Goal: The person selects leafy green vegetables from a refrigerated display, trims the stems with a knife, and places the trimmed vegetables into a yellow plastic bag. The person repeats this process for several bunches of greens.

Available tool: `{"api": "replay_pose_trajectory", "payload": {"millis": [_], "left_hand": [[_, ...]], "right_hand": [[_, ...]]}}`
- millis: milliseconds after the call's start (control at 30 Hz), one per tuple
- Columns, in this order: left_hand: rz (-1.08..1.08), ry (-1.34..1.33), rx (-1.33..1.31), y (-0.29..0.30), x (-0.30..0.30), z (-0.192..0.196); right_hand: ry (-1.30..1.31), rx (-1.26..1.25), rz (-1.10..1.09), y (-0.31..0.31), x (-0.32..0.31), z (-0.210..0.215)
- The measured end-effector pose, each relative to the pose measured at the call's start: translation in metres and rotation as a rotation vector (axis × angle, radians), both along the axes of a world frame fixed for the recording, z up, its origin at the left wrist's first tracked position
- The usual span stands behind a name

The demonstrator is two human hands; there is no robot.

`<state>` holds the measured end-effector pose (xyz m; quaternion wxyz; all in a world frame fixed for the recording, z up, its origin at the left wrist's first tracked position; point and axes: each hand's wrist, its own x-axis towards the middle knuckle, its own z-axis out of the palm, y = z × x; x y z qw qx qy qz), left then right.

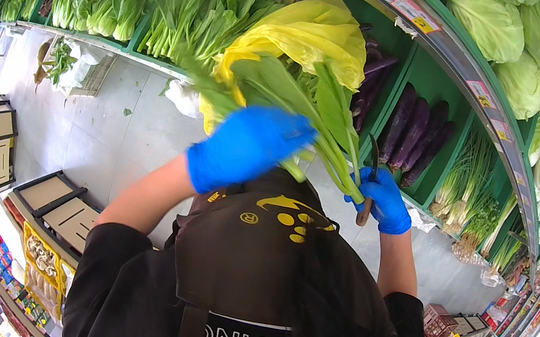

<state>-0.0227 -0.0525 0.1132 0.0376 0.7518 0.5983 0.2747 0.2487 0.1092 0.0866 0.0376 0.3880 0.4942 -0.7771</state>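
In a blue glove, my right hand [383, 198] is closed round a knife [364, 211] with a wooden handle; its dark, curved blade points up. Pale stems of leafy greens [337, 152] reach down to the same fingers. My left hand [253, 143], also gloved in blue, is smeared by motion. It looks closed round a leafy green bunch [273, 83], whose leaves blur to the left and whose stem end shows beneath the glove. Just beyond both hands, a yellow plastic bag [314, 33] lies puffed up against the shelf, partly hidden by leaves.
Green shelf bins hold leafy greens [193, 6] at left, and purple eggplants [419, 133] and spring onions [465, 176] at right. Cabbages [486, 26] sit on the upper shelf. A wire basket [94, 75] stands on the floor [103, 141]. Brown crates [66, 213] stand at lower left.
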Motion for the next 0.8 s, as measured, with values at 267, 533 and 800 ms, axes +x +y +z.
{"api": "replay_pose_trajectory", "payload": {"millis": [267,533,800], "left_hand": [[-0.091,0.316,-0.115,0.037,0.038,0.023],[0.011,-0.024,-0.421,0.006,0.002,0.036],[0.254,-1.146,-0.703,-0.008,-0.028,-0.025]], "right_hand": [[0.169,-0.102,-0.021,-0.001,-0.044,0.027],[0.016,0.251,0.115,0.004,-0.086,0.012],[0.047,1.327,0.085,0.038,-0.123,-0.114]]}}
